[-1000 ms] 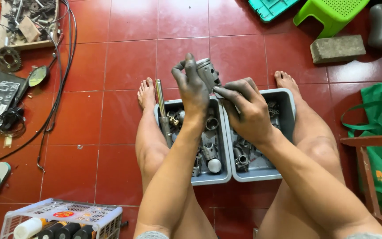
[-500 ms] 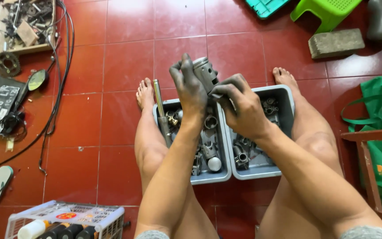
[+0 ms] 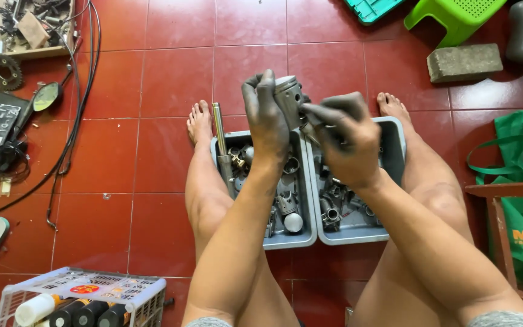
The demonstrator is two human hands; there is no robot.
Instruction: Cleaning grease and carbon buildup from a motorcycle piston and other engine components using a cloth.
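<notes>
Bare forearms, bare legs, bare feet. Black grease smeared over left hand (image 3: 266, 115) and right hand (image 3: 347, 140), thickest on fingers. Grey shorts hems at both thighs.

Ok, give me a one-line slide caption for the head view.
Grease-blackened left hand and right hand grip a metal piston above two grey parts trays.

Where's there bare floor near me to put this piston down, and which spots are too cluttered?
Bare red tile lies ahead of the two grey bins, between your feet and the brick. More lies left of your left leg, bordered by the black cables and the white crate. Crowded: both bins, full of metal parts, and the far-left corner. Left hand and right hand share the piston.
</notes>
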